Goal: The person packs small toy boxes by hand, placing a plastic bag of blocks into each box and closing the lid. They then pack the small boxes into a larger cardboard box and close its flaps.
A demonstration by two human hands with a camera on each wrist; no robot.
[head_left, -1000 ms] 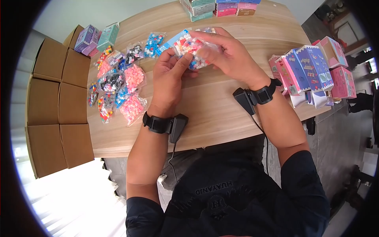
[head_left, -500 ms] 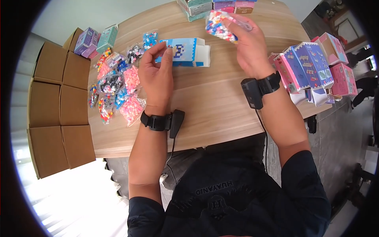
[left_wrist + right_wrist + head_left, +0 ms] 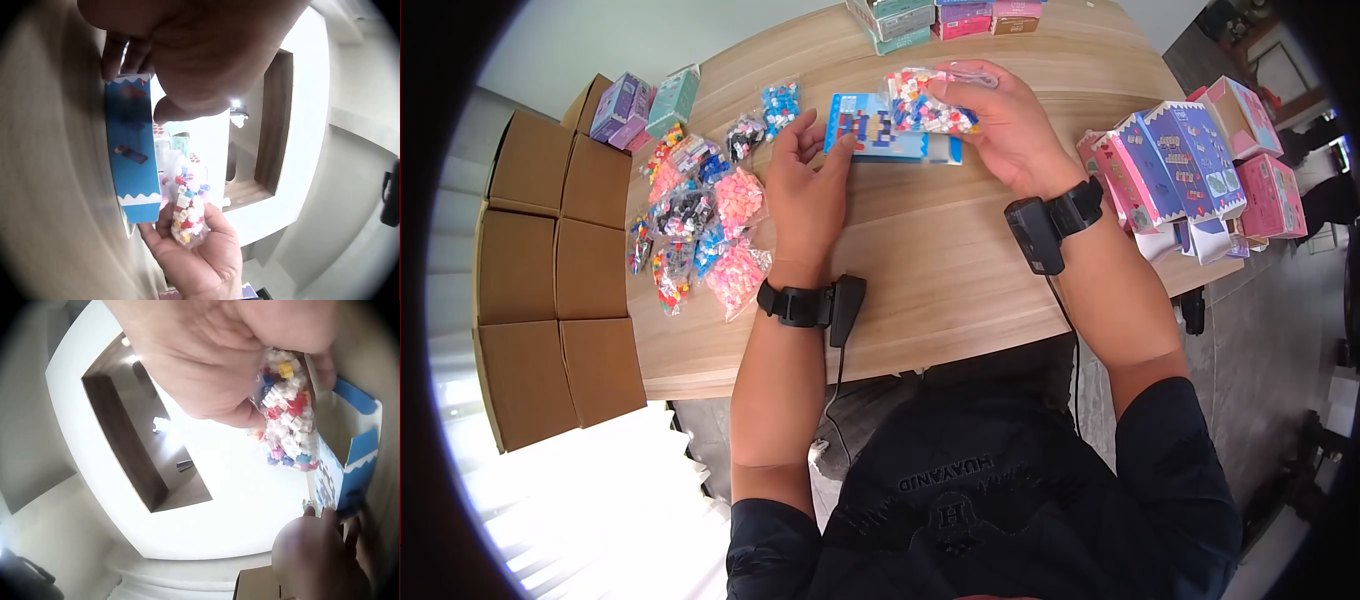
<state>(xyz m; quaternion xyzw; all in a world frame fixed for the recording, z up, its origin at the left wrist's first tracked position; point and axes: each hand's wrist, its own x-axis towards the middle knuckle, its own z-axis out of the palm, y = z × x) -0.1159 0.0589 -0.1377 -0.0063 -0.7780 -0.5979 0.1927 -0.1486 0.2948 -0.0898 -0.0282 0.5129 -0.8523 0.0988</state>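
My right hand [image 3: 1018,135] pinches a clear plastic bag [image 3: 930,105] of small building bricks, mostly white with red, blue and yellow, thumb on its top face. The bag overlaps the right part of a blue cardboard box [image 3: 855,125] lying on the table. Around the left end of this box my left hand [image 3: 808,195] grips, thumb along the near edge. The left wrist view shows the box's blue side [image 3: 132,150] with a wavy white border. In the right wrist view, open flaps [image 3: 362,447] stick out at the box's end beside the bag.
Several bags of bricks [image 3: 685,210] lie left on the wooden table [image 3: 940,270]. Brown cartons [image 3: 515,260] line the left edge. Small boxes stand at the back left [image 3: 620,105] and far edge [image 3: 905,25]. More colourful boxes [image 3: 1190,165] sit on the right.
The bag, earlier between both hands, swung right and up in my right hand, then came back left over the box's right end. My left hand let go of the bag and took the box.
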